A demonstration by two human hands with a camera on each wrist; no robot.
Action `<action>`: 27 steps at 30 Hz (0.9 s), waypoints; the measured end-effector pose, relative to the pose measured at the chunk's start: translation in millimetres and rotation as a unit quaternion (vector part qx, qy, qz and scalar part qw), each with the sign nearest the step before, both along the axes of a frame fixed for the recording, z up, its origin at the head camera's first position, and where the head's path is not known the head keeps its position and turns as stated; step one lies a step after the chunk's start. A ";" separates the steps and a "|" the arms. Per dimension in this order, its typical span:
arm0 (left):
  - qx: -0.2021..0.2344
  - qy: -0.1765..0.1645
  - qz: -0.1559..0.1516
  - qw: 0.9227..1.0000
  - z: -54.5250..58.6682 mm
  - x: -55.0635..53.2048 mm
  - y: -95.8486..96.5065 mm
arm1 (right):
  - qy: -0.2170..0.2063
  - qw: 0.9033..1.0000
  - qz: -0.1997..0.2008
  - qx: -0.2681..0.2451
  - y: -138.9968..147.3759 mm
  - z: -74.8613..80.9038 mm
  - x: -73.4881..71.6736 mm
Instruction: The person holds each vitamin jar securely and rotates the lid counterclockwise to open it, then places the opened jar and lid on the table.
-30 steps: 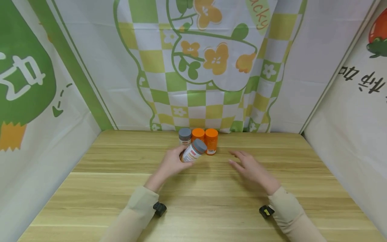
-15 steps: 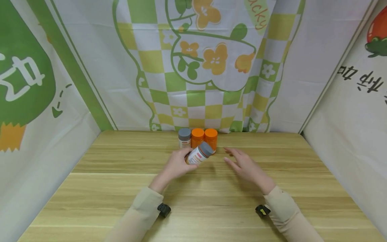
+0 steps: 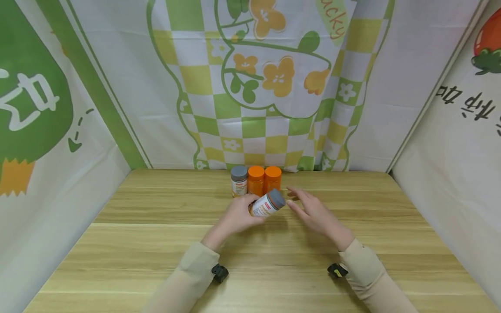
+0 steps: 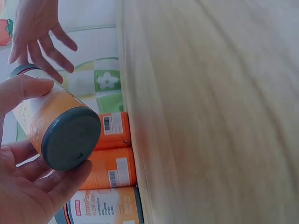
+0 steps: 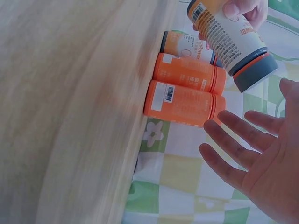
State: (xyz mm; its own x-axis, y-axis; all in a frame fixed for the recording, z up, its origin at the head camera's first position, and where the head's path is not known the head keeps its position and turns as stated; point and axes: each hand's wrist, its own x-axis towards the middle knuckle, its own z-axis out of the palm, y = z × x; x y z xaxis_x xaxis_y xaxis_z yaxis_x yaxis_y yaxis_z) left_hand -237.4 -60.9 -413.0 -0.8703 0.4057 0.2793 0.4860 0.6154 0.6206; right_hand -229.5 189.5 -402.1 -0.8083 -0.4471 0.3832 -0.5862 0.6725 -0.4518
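Observation:
My left hand (image 3: 236, 216) grips a white and orange supplement bottle (image 3: 264, 206) with a grey lid, raised off the table and tilted so that its lid leans to the right. In the left wrist view the thumb and fingers wrap around this bottle, its dark base facing the camera. My right hand (image 3: 318, 214) is just right of the lid, apart from it, its fingers spread and holding nothing. Behind them stand a grey-lidded bottle (image 3: 239, 181), an orange bottle (image 3: 256, 179) and another orange bottle (image 3: 272, 178), side by side in a row.
The wooden table (image 3: 164, 200) reaches back to a checked, flowered curtain (image 3: 254, 126) close behind the row of bottles. White printed fabric walls (image 3: 462, 143) enclose both sides.
My left hand has carried the held bottle to the right and slightly nearer, tilting its lid further. The right hand has moved left toward it. The standing bottles stay in place.

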 end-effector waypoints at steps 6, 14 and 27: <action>-0.017 0.013 -0.007 1.000 -0.6 2.9 5.3 | -0.003 1.000 0.006 -0.001 -2.9 2.9 2.5; -0.033 0.014 -0.008 0.999 1.3 9.0 11.4 | -0.016 0.999 0.029 -0.012 -7.1 2.8 3.7; -0.060 0.024 -0.012 0.998 3.7 15.4 15.5 | -0.015 0.999 0.032 -0.018 -14.3 6.7 6.8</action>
